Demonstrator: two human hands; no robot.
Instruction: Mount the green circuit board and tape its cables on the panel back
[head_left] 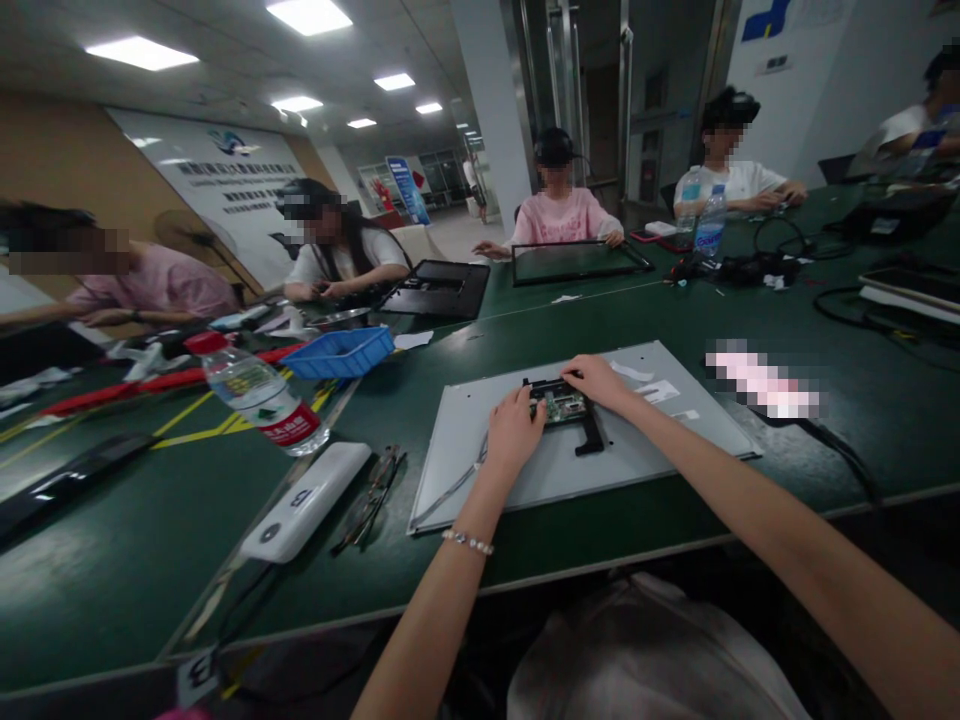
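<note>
A grey display panel (465, 470) lies flat on the green table, its back side up. On its middle sits a black plastic bracket (592, 436) with a green circuit board (566, 404) in it. My left hand (516, 430) grips the bracket's left side, with the thumb beside the board. At the upper right edge of the bracket, my right hand (598, 380) has its fingers closed on the frame. A thin grey cable (454, 487) runs from near my left wrist to the panel's lower left corner. My fingers hide parts of the bracket.
Left of the panel lie eyeglasses (371, 500), a white power bank (307, 502), a water bottle (259, 395) and a blue tray (341, 352). A blurred phone-like object (761, 382) lies to the right. Several people sit around the table; one holds a black frame (577, 280).
</note>
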